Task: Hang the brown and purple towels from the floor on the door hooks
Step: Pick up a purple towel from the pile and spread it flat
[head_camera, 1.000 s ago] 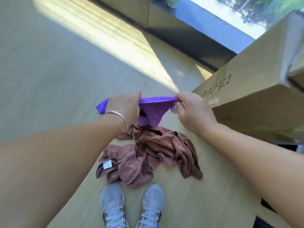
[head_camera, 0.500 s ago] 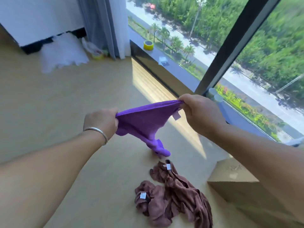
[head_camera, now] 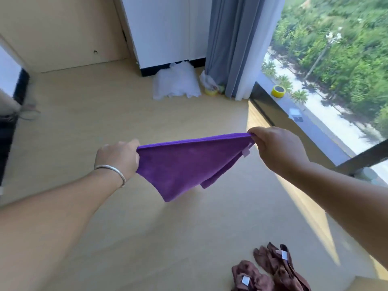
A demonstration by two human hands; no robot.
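A purple towel (head_camera: 184,164) hangs stretched between my two hands above the floor, its top edge taut and its lower corner drooping. My left hand (head_camera: 117,156), with a silver bracelet on the wrist, grips its left corner. My right hand (head_camera: 277,148) pinches the right corner, where a small white tag hangs. The brown towels (head_camera: 273,271) lie crumpled on the floor at the bottom right, with white labels showing. No door hooks are in view.
A white bag (head_camera: 176,82) lies by the white wall ahead, beside a grey curtain (head_camera: 235,45). Yellow tape rolls sit on the window sill (head_camera: 278,91) and floor (head_camera: 211,91). A wooden panel (head_camera: 63,32) stands at the back left. A cardboard box corner (head_camera: 369,283) is at bottom right.
My view has swung up and left, away from the box and toward the wall. Both hands have lifted the purple towel off the pile and pulled it wider apart.
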